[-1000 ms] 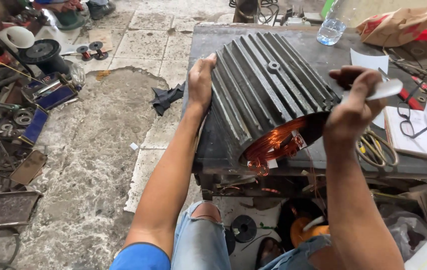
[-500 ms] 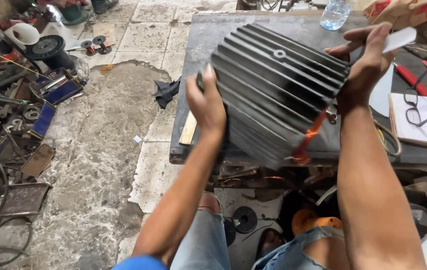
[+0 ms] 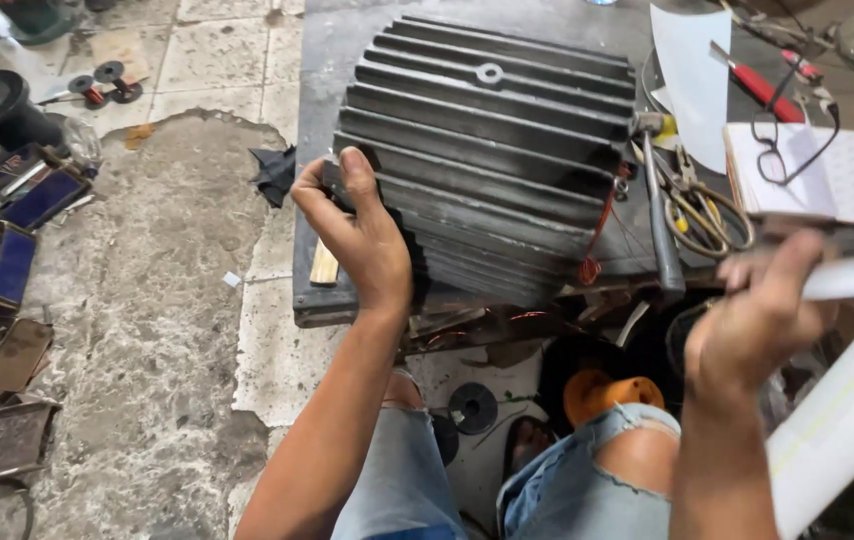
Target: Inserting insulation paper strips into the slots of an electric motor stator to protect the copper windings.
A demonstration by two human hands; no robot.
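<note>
Motor housing (image 3: 487,150) near end hidden behind left hand (image 3: 362,235); right hand (image 3: 757,320) blurred, white item in grip possibly paper; tabletop (image 3: 337,40) far edge cut off.

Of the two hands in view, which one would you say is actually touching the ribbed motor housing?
The left hand is: it grips the near left edge of the dark ribbed motor housing. The right hand is off to the side, holding a white strip.

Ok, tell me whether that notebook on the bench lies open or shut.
Open. The notebook lies flat with its white pages facing up, and a pair of glasses rests across them, right of the ribbed motor housing.
</note>
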